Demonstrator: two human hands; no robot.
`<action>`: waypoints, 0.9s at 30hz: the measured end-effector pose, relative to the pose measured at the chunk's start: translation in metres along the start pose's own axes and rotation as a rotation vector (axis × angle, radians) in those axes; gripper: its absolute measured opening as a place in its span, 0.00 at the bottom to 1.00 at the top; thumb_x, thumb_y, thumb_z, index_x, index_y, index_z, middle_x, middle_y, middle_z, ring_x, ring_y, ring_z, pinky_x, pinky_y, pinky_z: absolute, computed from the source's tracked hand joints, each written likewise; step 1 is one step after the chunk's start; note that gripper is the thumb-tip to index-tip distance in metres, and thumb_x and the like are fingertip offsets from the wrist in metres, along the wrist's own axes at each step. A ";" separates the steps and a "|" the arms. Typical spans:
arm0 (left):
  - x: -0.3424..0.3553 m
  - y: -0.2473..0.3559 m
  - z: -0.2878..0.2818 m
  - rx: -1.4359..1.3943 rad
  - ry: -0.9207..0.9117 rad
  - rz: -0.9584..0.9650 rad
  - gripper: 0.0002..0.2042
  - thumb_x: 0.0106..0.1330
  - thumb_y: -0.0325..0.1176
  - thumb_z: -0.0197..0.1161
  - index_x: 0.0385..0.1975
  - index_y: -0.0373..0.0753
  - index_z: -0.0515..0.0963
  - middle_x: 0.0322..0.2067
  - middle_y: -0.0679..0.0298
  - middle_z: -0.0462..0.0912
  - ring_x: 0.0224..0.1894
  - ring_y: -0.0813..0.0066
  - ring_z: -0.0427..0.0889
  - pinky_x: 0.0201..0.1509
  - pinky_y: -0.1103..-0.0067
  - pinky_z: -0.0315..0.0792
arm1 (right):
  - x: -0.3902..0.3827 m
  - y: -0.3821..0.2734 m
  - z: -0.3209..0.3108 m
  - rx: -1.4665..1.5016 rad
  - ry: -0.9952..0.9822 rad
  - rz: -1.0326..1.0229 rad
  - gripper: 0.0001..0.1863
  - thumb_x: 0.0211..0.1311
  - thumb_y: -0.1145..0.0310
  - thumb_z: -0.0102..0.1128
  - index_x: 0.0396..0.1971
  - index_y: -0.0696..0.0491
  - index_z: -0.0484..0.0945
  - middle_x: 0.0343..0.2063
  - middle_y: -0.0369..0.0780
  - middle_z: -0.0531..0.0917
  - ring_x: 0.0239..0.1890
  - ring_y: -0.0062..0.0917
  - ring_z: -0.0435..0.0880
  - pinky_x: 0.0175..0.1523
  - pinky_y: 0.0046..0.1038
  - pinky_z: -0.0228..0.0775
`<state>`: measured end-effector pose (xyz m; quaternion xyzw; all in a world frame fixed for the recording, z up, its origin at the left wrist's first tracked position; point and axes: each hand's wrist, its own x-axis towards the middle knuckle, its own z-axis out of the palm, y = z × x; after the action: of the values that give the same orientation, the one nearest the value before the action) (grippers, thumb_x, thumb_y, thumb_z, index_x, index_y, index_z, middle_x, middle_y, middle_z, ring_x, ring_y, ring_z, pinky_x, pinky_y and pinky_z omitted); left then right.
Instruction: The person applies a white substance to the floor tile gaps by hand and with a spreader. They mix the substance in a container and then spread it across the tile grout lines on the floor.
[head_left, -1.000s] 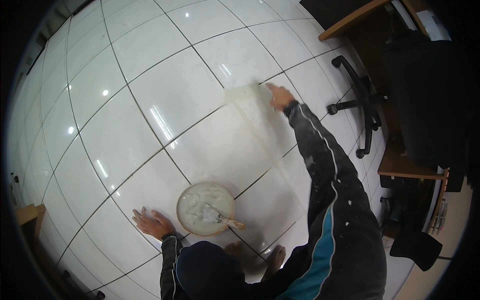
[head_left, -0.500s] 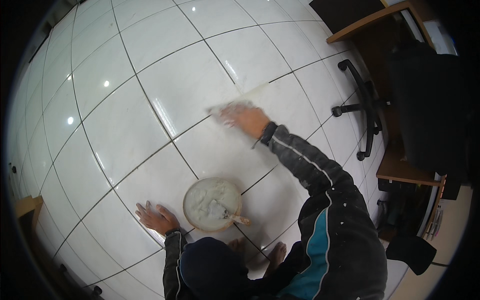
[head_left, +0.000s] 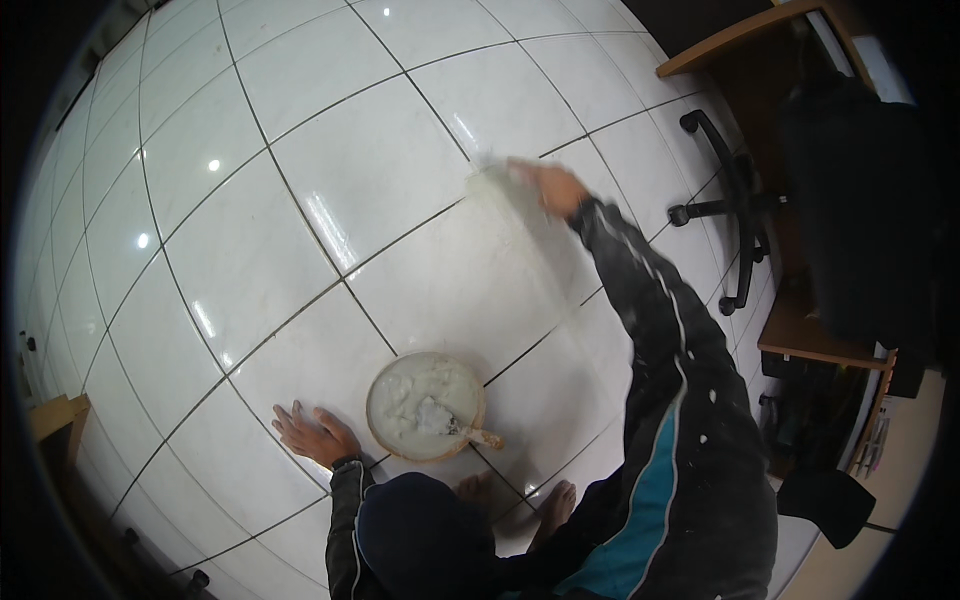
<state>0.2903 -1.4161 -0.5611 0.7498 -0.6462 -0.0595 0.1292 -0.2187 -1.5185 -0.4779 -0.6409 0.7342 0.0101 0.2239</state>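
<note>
My left hand (head_left: 316,436) lies flat on the white tiled floor, fingers spread, left of a round shallow bowl. Thick off-white paste fills the bowl (head_left: 381,372). A putty knife (head_left: 484,437) rests in it, blade in the paste and handle over the right rim. Farther out, my right hand (head_left: 550,188) is stretched over the floor and blurred by motion. Its fingers look closed around something pale and smeared that I cannot make out, close to a tile joint. Beside it a pale smear (head_left: 487,186) covers the crossing of joints, while other joints show dark.
At the right stand a black wheeled chair (head_left: 745,215) and a brown wooden desk (head_left: 815,335). A wooden piece of furniture (head_left: 62,412) shows at the left edge. My bare feet (head_left: 556,505) are on the tiles just behind the bowl.
My right hand has moved away from me and to the right, along the smeared joints. My left hand, the bowl and the putty knife have stayed put.
</note>
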 end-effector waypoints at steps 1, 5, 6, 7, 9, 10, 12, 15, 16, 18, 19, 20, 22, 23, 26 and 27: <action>0.001 0.002 0.001 -0.005 0.001 -0.003 0.23 0.67 0.45 0.40 0.54 0.35 0.66 0.64 0.52 0.54 0.67 0.48 0.47 0.66 0.52 0.41 | 0.032 0.020 0.002 -0.056 0.124 -0.003 0.30 0.47 0.73 0.51 0.57 0.46 0.67 0.48 0.45 0.77 0.48 0.40 0.77 0.54 0.32 0.69; 0.001 0.005 0.004 -0.021 0.000 0.013 0.23 0.67 0.45 0.40 0.54 0.35 0.66 0.64 0.52 0.54 0.67 0.49 0.47 0.67 0.53 0.41 | 0.102 0.039 -0.012 0.066 0.164 0.045 0.27 0.43 0.75 0.51 0.50 0.49 0.75 0.45 0.46 0.79 0.46 0.40 0.79 0.53 0.33 0.70; 0.002 0.007 0.005 -0.023 -0.015 -0.002 0.23 0.67 0.45 0.40 0.54 0.35 0.66 0.64 0.52 0.54 0.67 0.49 0.47 0.67 0.53 0.40 | 0.111 0.031 -0.014 0.018 0.124 0.053 0.28 0.43 0.75 0.50 0.50 0.47 0.75 0.45 0.45 0.79 0.46 0.39 0.79 0.54 0.33 0.70; 0.001 0.006 0.005 -0.019 -0.029 -0.020 0.23 0.67 0.45 0.40 0.54 0.35 0.66 0.64 0.52 0.54 0.68 0.49 0.47 0.67 0.53 0.40 | 0.117 0.024 -0.010 -0.027 0.081 0.057 0.28 0.43 0.75 0.49 0.50 0.45 0.76 0.45 0.45 0.80 0.45 0.38 0.79 0.54 0.32 0.69; 0.001 0.004 0.006 -0.002 -0.024 -0.018 0.23 0.67 0.45 0.40 0.54 0.35 0.66 0.64 0.52 0.54 0.67 0.49 0.47 0.67 0.53 0.40 | 0.109 0.014 0.005 -0.043 0.012 -0.092 0.25 0.46 0.73 0.51 0.48 0.42 0.77 0.42 0.44 0.81 0.44 0.37 0.80 0.51 0.33 0.70; 0.001 0.003 0.006 0.008 -0.014 -0.012 0.23 0.67 0.44 0.41 0.54 0.35 0.66 0.64 0.52 0.54 0.67 0.49 0.47 0.67 0.53 0.40 | 0.100 0.011 0.012 -0.063 -0.049 -0.240 0.22 0.49 0.72 0.53 0.47 0.38 0.78 0.39 0.42 0.82 0.42 0.36 0.81 0.48 0.33 0.72; 0.000 -0.004 0.004 0.006 0.003 -0.013 0.23 0.67 0.45 0.41 0.54 0.35 0.67 0.64 0.52 0.55 0.67 0.49 0.48 0.67 0.53 0.41 | 0.057 -0.010 0.018 -0.116 -0.099 -0.219 0.20 0.50 0.71 0.55 0.45 0.37 0.79 0.38 0.41 0.83 0.41 0.37 0.81 0.46 0.34 0.72; 0.001 0.000 0.004 -0.015 0.019 0.007 0.23 0.67 0.45 0.41 0.54 0.36 0.67 0.64 0.51 0.55 0.67 0.49 0.48 0.67 0.53 0.41 | -0.025 0.014 0.037 -0.167 -0.088 -0.370 0.21 0.49 0.69 0.57 0.46 0.38 0.78 0.42 0.36 0.81 0.46 0.32 0.78 0.53 0.39 0.64; 0.001 0.003 0.005 -0.023 0.020 0.011 0.23 0.67 0.46 0.41 0.54 0.36 0.67 0.64 0.51 0.55 0.67 0.49 0.49 0.67 0.54 0.41 | -0.052 0.029 0.051 -0.232 -0.031 -0.503 0.22 0.48 0.68 0.58 0.47 0.38 0.77 0.44 0.34 0.81 0.49 0.30 0.76 0.56 0.41 0.60; 0.000 0.001 0.005 -0.019 0.032 0.019 0.23 0.68 0.46 0.41 0.54 0.36 0.67 0.64 0.51 0.55 0.67 0.49 0.49 0.67 0.54 0.41 | -0.104 0.030 0.066 -0.327 -0.202 -0.463 0.24 0.47 0.68 0.58 0.49 0.37 0.75 0.47 0.30 0.79 0.52 0.26 0.73 0.59 0.45 0.51; 0.000 0.000 0.006 -0.020 0.045 0.025 0.23 0.68 0.46 0.41 0.54 0.36 0.67 0.64 0.51 0.55 0.67 0.49 0.49 0.67 0.54 0.42 | -0.130 0.031 0.071 -0.323 -0.199 -0.448 0.24 0.47 0.68 0.58 0.49 0.37 0.75 0.47 0.30 0.79 0.52 0.26 0.73 0.59 0.45 0.51; -0.002 0.001 0.006 -0.027 0.038 0.042 0.23 0.68 0.46 0.41 0.54 0.36 0.67 0.64 0.51 0.55 0.67 0.49 0.49 0.67 0.54 0.42 | -0.158 0.031 0.075 -0.327 -0.221 -0.435 0.25 0.46 0.69 0.58 0.49 0.38 0.75 0.46 0.31 0.79 0.49 0.28 0.75 0.57 0.43 0.56; -0.003 0.003 0.013 -0.044 0.041 0.056 0.24 0.68 0.48 0.39 0.55 0.37 0.66 0.64 0.51 0.56 0.67 0.50 0.50 0.66 0.54 0.42 | -0.207 0.043 0.074 -0.320 -0.228 -0.367 0.26 0.45 0.70 0.58 0.50 0.39 0.74 0.46 0.31 0.79 0.47 0.30 0.77 0.54 0.40 0.61; -0.005 -0.003 0.011 -0.040 0.036 0.090 0.24 0.68 0.48 0.39 0.55 0.37 0.66 0.64 0.51 0.56 0.67 0.50 0.50 0.66 0.54 0.42 | -0.227 0.045 0.077 -0.181 -0.400 -0.228 0.27 0.43 0.72 0.57 0.50 0.40 0.74 0.44 0.33 0.80 0.43 0.32 0.78 0.50 0.37 0.65; -0.010 -0.018 0.025 0.031 0.043 0.065 0.26 0.68 0.50 0.38 0.56 0.38 0.66 0.64 0.53 0.57 0.67 0.51 0.51 0.66 0.54 0.43 | -0.299 0.058 0.092 0.363 -0.416 0.126 0.26 0.42 0.73 0.57 0.49 0.48 0.74 0.40 0.36 0.81 0.37 0.31 0.79 0.43 0.32 0.70; -0.009 -0.023 0.031 0.018 0.085 0.056 0.26 0.68 0.52 0.37 0.56 0.39 0.66 0.64 0.53 0.57 0.66 0.51 0.51 0.66 0.55 0.44 | -0.325 0.064 0.100 0.742 -0.252 0.295 0.25 0.44 0.72 0.58 0.48 0.55 0.73 0.36 0.38 0.81 0.34 0.26 0.78 0.41 0.29 0.71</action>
<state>0.3025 -1.4083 -0.5974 0.7345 -0.6613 -0.0183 0.1513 -0.2218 -1.1724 -0.4742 -0.3984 0.7390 -0.1447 0.5236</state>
